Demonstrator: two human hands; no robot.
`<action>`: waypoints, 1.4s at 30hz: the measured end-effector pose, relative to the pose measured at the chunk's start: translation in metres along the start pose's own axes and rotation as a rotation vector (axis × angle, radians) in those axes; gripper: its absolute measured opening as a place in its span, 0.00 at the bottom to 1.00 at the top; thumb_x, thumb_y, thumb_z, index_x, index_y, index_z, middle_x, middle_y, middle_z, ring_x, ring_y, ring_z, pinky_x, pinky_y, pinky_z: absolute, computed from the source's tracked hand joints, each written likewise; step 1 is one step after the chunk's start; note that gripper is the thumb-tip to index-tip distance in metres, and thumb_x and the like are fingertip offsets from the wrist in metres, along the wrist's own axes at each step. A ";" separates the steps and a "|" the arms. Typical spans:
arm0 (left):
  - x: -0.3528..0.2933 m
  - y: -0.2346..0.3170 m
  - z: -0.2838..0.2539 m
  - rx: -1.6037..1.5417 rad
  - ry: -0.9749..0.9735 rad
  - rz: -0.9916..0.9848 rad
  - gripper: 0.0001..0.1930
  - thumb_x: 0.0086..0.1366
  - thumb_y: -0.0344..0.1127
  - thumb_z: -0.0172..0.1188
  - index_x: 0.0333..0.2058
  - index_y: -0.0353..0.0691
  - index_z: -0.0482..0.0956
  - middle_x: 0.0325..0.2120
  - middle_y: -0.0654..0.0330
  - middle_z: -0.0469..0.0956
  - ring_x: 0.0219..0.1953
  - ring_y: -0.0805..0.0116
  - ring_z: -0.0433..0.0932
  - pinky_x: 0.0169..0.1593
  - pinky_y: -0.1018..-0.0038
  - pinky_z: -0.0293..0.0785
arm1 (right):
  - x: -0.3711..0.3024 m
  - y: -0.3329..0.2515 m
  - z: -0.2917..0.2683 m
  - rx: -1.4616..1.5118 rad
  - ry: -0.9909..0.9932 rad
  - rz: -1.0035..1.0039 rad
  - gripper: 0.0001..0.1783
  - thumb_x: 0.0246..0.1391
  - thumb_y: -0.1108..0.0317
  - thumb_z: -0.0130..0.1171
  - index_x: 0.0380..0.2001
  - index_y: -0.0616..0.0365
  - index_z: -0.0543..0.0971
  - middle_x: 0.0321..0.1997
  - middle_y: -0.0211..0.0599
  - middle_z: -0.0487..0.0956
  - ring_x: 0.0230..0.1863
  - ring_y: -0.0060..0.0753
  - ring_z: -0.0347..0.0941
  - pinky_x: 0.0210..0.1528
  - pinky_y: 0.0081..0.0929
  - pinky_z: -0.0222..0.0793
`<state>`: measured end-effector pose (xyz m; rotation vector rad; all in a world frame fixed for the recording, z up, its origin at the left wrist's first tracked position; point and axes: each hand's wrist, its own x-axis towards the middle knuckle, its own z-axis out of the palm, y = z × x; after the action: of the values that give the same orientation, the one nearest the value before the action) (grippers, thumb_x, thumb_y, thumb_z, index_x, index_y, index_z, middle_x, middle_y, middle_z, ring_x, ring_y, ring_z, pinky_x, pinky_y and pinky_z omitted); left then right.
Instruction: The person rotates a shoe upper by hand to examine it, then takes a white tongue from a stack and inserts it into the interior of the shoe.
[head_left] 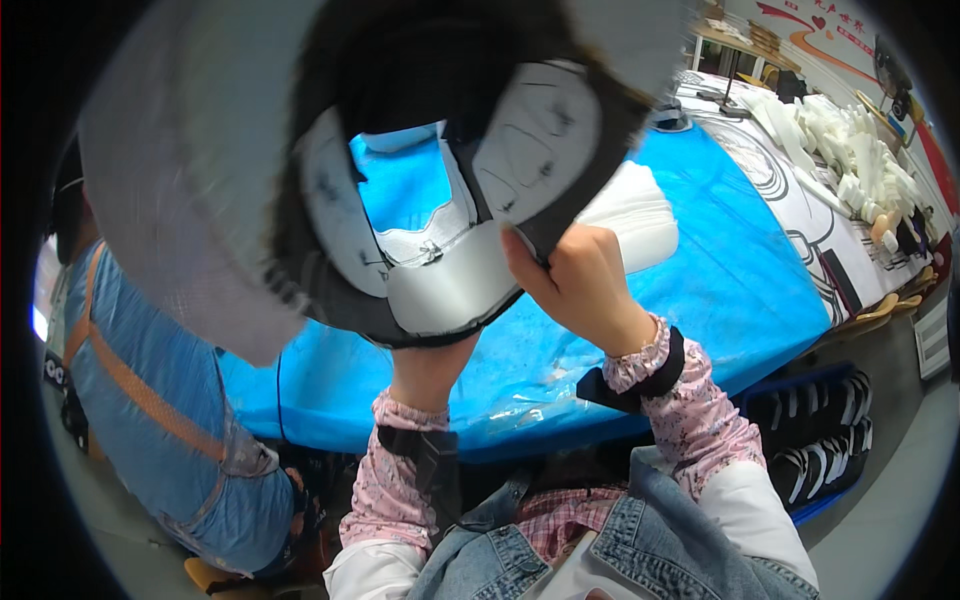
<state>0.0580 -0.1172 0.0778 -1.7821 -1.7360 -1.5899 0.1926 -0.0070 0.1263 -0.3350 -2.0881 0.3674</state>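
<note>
A large pale rounded shell fills the upper part of the view, close to me. Its opening has a dark rim, with white rounded pads and a smooth white band fixed along the inside. Through the gap the blue table cover shows. My right hand is closed on the rim's right side, thumb on the inner face and the other fingers curled. Under the lower rim is my left hand, its fingers hidden behind the shell. A stack of white padded sheets lies just beyond my right hand.
Blue sheeting covers the table. At the far right, many white pieces lie heaped on line-drawn paper. A blue crate of black and white items stands low right. At left is a person in blue.
</note>
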 end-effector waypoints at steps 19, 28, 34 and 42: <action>0.005 0.041 -0.006 -2.281 -0.011 -0.811 0.20 0.61 0.46 0.46 0.48 0.40 0.65 0.46 0.60 0.68 0.50 0.67 0.65 0.53 0.70 0.62 | -0.009 -0.034 -0.005 -0.309 -0.016 -0.626 0.10 0.32 0.71 0.53 0.25 0.57 0.75 0.36 0.27 0.72 0.47 0.27 0.67 0.57 0.32 0.58; -0.003 0.037 0.002 -2.187 -0.101 -0.772 0.16 0.63 0.42 0.44 0.45 0.39 0.65 0.43 0.62 0.69 0.46 0.71 0.68 0.48 0.73 0.64 | -0.017 -0.035 0.000 -0.305 -0.018 -0.599 0.08 0.29 0.70 0.51 0.20 0.56 0.72 0.27 0.30 0.68 0.37 0.30 0.66 0.55 0.30 0.61; -0.013 0.034 0.015 -2.324 -0.151 -0.672 0.18 0.64 0.43 0.40 0.48 0.39 0.63 0.45 0.62 0.67 0.48 0.72 0.65 0.48 0.78 0.64 | -0.023 -0.034 -0.001 -0.292 0.023 -0.592 0.07 0.29 0.69 0.51 0.19 0.56 0.72 0.27 0.30 0.67 0.34 0.29 0.66 0.50 0.28 0.63; -0.008 0.051 0.021 -2.225 0.197 -0.896 0.28 0.63 0.48 0.36 0.58 0.39 0.46 0.57 0.57 0.53 0.59 0.65 0.53 0.61 0.72 0.47 | -0.034 -0.047 0.001 -0.345 0.180 -0.693 0.14 0.30 0.67 0.53 0.27 0.57 0.76 0.35 0.28 0.73 0.32 0.22 0.67 0.43 0.25 0.62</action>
<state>0.1121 -0.1221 0.0892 -0.3058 0.2930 -4.4746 0.2049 -0.0628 0.1176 0.1630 -1.9422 -0.4231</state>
